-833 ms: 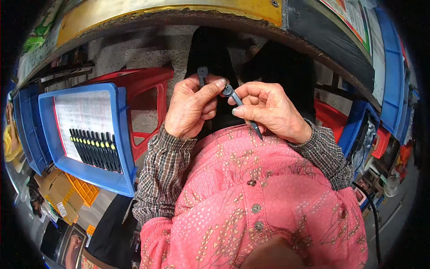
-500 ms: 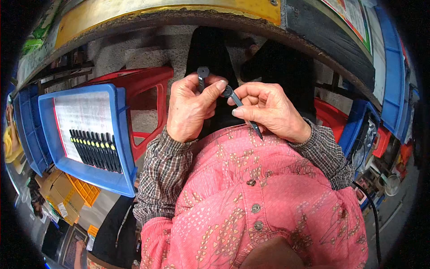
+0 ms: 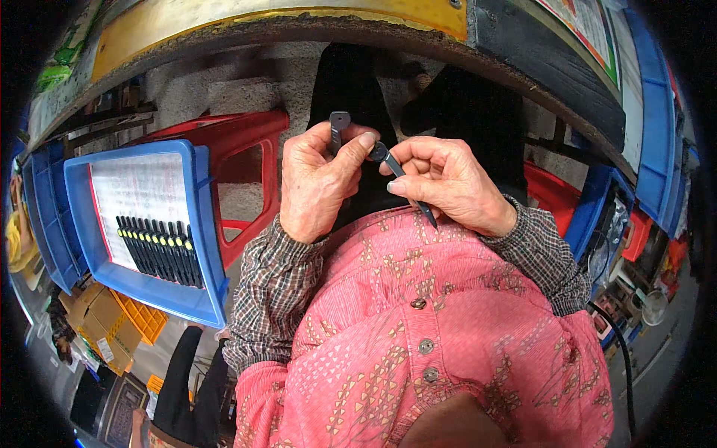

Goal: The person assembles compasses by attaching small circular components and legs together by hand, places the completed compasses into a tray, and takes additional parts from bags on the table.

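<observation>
My left hand (image 3: 317, 179) pinches a flat black piece (image 3: 340, 122) whose squared end, with a small hole, stands up above the fingers. In my right hand (image 3: 455, 183), thumb and fingers grip a slim black pointed piece (image 3: 403, 181). Its sharp tip points down toward my pink shirt. A round disc at its upper end touches my left thumb. My fingers hide whether the two black parts are joined. To the left, a blue tray (image 3: 203, 224) holds a row of several slim black tools (image 3: 166, 246) with yellow-green dots, lying on a white sheet.
A worn bench edge (image 3: 299, 24) curves across the far side. Beside the tray stands a red plastic chair (image 3: 258, 175). More blue bins (image 3: 601, 201) are at the right. At lower left are a cardboard box (image 3: 104, 321), an orange crate (image 3: 142, 313) and another person's dark-clothed legs (image 3: 183, 396).
My hands hold the black parts in nearly the same place, the left wrist shifted slightly. The other person's legs at lower left have moved apart.
</observation>
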`<state>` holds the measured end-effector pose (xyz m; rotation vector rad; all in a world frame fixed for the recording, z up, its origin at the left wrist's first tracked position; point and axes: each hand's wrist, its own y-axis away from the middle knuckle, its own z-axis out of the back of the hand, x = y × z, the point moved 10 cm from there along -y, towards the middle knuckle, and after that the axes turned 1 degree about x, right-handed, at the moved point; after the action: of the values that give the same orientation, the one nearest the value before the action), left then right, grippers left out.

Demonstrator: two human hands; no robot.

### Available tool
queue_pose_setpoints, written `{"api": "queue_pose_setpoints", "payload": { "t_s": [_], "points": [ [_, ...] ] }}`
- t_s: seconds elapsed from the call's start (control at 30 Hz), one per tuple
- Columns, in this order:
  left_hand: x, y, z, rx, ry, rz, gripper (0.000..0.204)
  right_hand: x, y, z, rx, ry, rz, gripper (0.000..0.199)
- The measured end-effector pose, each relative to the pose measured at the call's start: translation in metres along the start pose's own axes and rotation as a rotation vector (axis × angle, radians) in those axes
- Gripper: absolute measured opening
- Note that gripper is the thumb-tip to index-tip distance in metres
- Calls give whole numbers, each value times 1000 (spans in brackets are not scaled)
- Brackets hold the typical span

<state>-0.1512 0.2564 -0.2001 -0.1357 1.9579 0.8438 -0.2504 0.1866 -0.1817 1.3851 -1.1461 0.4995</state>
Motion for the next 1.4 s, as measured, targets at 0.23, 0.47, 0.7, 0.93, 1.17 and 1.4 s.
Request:
{"api": "queue_pose_setpoints", "payload": {
  "t_s": [0.23, 0.47, 0.7, 0.93, 1.17, 1.4],
  "points": [
    [7, 0, -2, 19, 139, 78, 11, 3, 1, -1, 19, -18, -20, 22],
    [8, 0, -2, 17, 150, 93, 11, 3, 1, -1, -3, -41, -14, 14],
    [7, 1, -2, 35, 136, 71, 11, 2, 1, -1, 19, -11, -10, 20],
    [-9, 3, 1, -35, -112, -101, 8, -1, 1, -1, 24, -38, -5, 21],
    [-22, 5, -3, -36, -178, -209, 8, 3, 2, -1, 15, -32, -38, 20],
    [-22, 6, -3, -53, -138, -170, 11, 3, 1, 0, 8, -80, 20, 20]
  ]
}}
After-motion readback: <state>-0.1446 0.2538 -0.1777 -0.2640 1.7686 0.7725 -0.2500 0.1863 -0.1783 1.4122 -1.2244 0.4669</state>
